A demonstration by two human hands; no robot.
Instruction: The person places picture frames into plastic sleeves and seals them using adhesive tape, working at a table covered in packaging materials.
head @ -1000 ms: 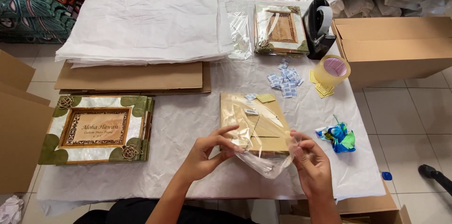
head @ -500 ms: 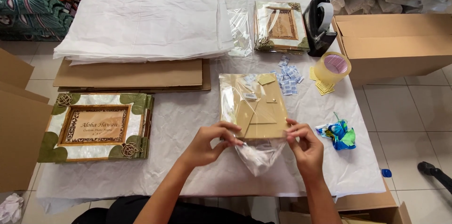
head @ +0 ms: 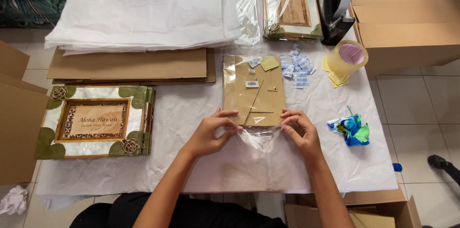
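We see a brown frame back (head: 253, 95) lying face down near the middle of the white-covered worktop (head: 191, 113), slipped into a clear plastic sleeve (head: 258, 137) whose loose open end trails toward us. Our left hand (head: 211, 132) pinches the sleeve at the frame's near left corner, and our right hand (head: 299, 131) pinches it at the near right corner; the hands sit apart, one at each side, both closed on the plastic. The frame reaches away from our fingers toward the far side of the worktop. To our left lies a decorated picture frame (head: 96, 121); beyond the sleeve lie small blue-and-white packets (head: 296, 67), with a roll of tape (head: 349, 57) to their right.
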